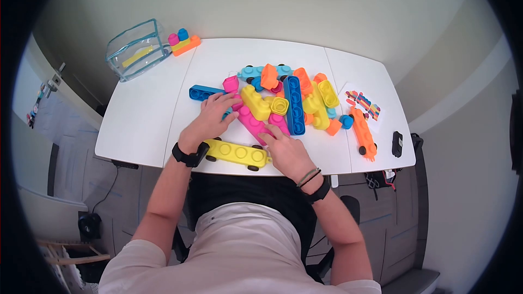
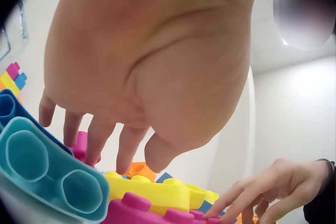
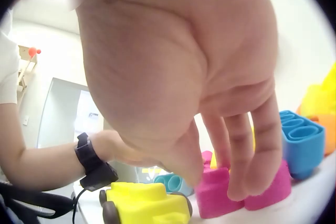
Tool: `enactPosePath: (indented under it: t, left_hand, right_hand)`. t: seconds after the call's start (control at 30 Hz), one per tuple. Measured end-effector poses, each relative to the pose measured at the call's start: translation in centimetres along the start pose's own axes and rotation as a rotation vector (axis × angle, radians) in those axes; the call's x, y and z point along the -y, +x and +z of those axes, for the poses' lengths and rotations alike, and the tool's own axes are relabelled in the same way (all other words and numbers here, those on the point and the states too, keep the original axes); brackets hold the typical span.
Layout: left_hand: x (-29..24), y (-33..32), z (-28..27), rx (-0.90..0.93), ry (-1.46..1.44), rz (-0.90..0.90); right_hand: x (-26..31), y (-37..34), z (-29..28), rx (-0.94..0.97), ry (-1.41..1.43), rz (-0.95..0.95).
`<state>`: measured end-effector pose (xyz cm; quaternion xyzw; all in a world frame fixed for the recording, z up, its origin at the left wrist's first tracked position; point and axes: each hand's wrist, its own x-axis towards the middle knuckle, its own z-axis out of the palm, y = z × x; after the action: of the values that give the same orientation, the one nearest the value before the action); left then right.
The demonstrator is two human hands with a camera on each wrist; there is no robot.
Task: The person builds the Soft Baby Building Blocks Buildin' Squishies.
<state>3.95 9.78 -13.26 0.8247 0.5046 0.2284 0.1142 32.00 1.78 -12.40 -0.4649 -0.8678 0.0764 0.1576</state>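
Note:
My right hand (image 1: 290,155) grips the near end of a long pink toy brick (image 1: 251,122), thumb on one side and fingers on the other. A second pink brick (image 1: 279,123) lies right beside those fingers. To the left, my left hand (image 1: 211,115) reaches over the pile with its fingers spread, close to a pink piece and a yellow brick (image 1: 253,102). Beneath that palm a teal brick (image 2: 52,174) shows its hollow underside in the left wrist view. A yellow wheeled base (image 1: 236,153) sits between the hands at the table's front.
Loose bricks fill the middle, including a long blue brick (image 1: 294,106) and a light-blue wheeled base (image 1: 259,72). An orange wheeled base (image 1: 362,130), a picture sheet (image 1: 376,100) and a black object (image 1: 397,144) lie right. A clear case (image 1: 136,51) stands back left.

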Motion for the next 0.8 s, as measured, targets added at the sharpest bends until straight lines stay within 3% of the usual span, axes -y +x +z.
enactPosePath:
  t: [0.23,0.43,0.5,0.6,0.8]
  left_hand:
    - [0.7,0.8,-0.1,0.025,0.018,0.047]
    - [0.1,1.3,-0.1,0.024,0.027,-0.058]
    - [-0.4,1.2,-0.1,-0.018,0.053,-0.113]
    - [0.9,1.5,1.1,-0.086,-0.004,-0.087]
    - [-0.6,1.3,-1.5,-0.121,0.011,-0.119]
  right_hand:
    - [-0.2,-0.3,-0.4,-0.026,0.031,0.045]
    - [0.1,-0.5,-1.1,-0.059,0.004,0.036]
    - [0.3,-0.3,-1.1,-0.012,0.004,0.109]
    - [0.5,-0.2,-0.4,-0.025,-0.012,0.113]
    - [-0.8,0.2,0.5,-0.096,0.03,0.053]
